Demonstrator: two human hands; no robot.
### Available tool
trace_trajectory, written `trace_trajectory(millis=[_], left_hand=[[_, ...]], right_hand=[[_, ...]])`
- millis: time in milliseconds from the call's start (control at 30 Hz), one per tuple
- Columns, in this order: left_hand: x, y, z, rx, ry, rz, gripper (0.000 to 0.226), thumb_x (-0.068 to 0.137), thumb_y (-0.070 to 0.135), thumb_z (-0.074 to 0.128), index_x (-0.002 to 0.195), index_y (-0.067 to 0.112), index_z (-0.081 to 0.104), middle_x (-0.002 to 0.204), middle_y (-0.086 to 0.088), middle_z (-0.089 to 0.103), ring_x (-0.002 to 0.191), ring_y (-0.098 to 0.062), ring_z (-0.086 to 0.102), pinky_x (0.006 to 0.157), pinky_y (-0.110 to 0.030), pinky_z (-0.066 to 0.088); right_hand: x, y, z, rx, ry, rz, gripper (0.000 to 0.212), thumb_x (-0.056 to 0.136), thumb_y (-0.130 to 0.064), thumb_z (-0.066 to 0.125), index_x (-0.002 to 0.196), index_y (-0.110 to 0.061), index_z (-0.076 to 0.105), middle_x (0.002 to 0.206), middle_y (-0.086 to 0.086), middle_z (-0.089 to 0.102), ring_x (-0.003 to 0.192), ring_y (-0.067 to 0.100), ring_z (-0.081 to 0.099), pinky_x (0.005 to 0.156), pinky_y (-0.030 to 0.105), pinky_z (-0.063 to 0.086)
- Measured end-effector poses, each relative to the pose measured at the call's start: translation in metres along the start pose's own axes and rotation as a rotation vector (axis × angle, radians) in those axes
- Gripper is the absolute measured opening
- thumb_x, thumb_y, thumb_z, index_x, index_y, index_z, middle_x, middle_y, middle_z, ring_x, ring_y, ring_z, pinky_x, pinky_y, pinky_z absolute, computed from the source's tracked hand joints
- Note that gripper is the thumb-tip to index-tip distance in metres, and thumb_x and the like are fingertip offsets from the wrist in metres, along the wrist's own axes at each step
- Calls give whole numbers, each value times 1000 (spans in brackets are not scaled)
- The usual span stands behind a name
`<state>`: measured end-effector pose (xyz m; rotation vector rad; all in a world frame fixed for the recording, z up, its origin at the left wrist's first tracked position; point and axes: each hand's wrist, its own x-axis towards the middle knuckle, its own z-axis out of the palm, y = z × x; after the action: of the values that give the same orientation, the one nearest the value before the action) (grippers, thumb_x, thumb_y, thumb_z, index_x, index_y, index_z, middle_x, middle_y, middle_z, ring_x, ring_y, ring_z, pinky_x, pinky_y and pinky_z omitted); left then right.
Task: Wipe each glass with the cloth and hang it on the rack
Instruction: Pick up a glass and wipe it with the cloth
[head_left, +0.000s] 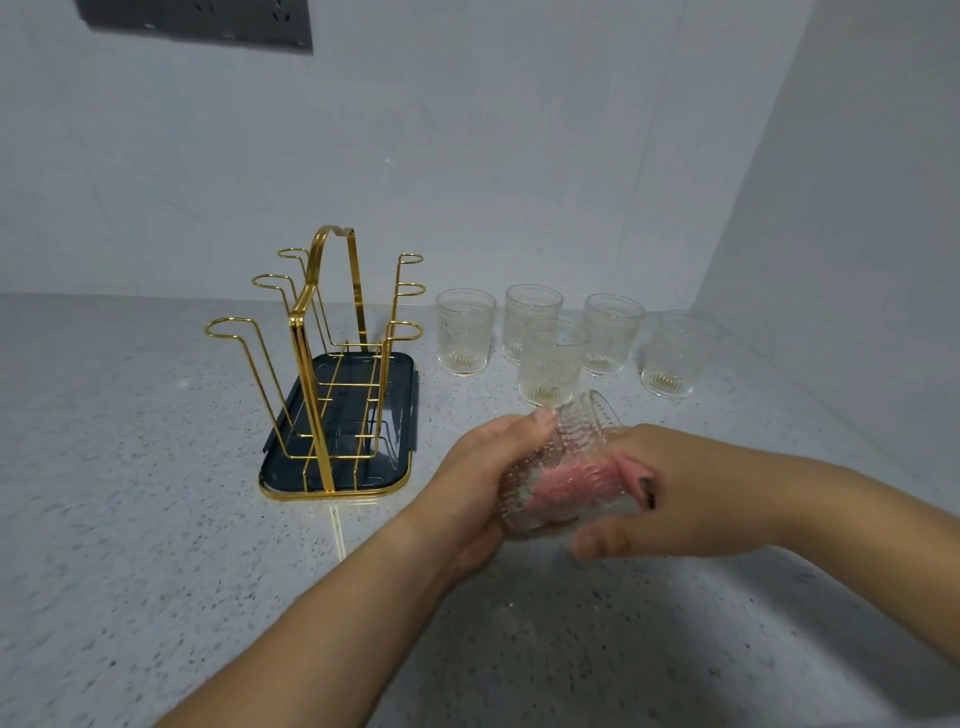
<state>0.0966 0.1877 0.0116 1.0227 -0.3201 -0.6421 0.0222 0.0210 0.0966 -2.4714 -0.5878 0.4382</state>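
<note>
My left hand (485, 467) grips a ribbed clear glass (566, 457), held on its side above the counter. A pink cloth (571, 480) is stuffed inside it, and my right hand (680, 493) holds that cloth with fingers reaching into the glass mouth. The gold wire rack (322, 364) stands to the left on a dark tray (405, 415), with all its loops bare. Several more ribbed glasses stand upright behind my hands, such as one at the left (465, 332) and one nearest me (553, 361).
The speckled grey counter (156, 519) meets white tiled walls behind and on the right. A dark socket panel (197, 21) sits high on the back wall.
</note>
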Motion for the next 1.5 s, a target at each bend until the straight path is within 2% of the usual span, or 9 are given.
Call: trace_trajectory(millis=[167,333,400,700,967,1100,1167,1300,1500], left_hand=[[3,1,-4,8,79,72,70,78,43,80,120,-10,61,116,-36,69,108,-50,67,98,-62,53],[2,-2,-6,135,164,275,30,76,27,81,97,9,70,80,-4,73,71,-19,70,65,-32,59],[3,-1,-6,109,149,243,27,77,27,79,93,9,68,77,-4,71,66,-18,69,63,-31,58],[1,7,-6,-8,-44,-116,69,91,60,61,125,1,67,126,-23,70,123,-48,62,107,-59,48],[-5,-8,-5,463,11,195,43,92,71,45,122,41,51,96,-10,65,77,-18,60,62,-31,49],[-4,-4,0,287,174,147,58,89,68,53,105,12,57,66,0,63,49,-9,54,46,-22,41],[-1,-3,1,112,165,40,69,83,69,54,106,5,62,74,-14,64,55,-22,55,52,-24,41],[2,0,-3,-23,76,-64,65,93,68,46,113,10,65,81,-17,53,53,-18,42,39,-17,24],[-3,1,-6,168,-59,2,88,85,89,30,114,18,73,71,-6,59,45,-11,48,40,-19,26]], right_hand=[[14,1,4,113,40,40,51,83,-58,74,122,-24,72,117,2,77,111,23,73,102,50,54],[20,7,0,423,-4,26,20,87,-27,79,106,-29,78,62,-17,65,46,1,51,45,18,42],[21,10,4,408,30,32,20,85,-32,80,105,-34,78,69,-15,69,51,6,56,51,21,46],[16,8,9,-338,139,-195,20,103,-36,59,118,-36,73,109,-18,74,101,1,68,93,28,53],[12,-15,8,871,534,283,36,98,-27,55,74,-8,74,38,-6,56,20,2,37,27,15,28],[15,-14,20,540,386,111,25,101,-31,59,93,-18,79,57,-14,66,37,-1,47,40,15,40],[17,-3,22,154,299,-60,18,103,-32,62,111,-21,74,92,-12,77,78,3,73,75,27,60],[25,16,8,-726,233,-171,36,101,-57,38,124,-43,63,116,-21,70,109,3,62,113,37,35],[23,9,0,-205,272,-143,21,104,-36,56,115,-34,75,95,-22,75,85,-4,68,85,17,51]])
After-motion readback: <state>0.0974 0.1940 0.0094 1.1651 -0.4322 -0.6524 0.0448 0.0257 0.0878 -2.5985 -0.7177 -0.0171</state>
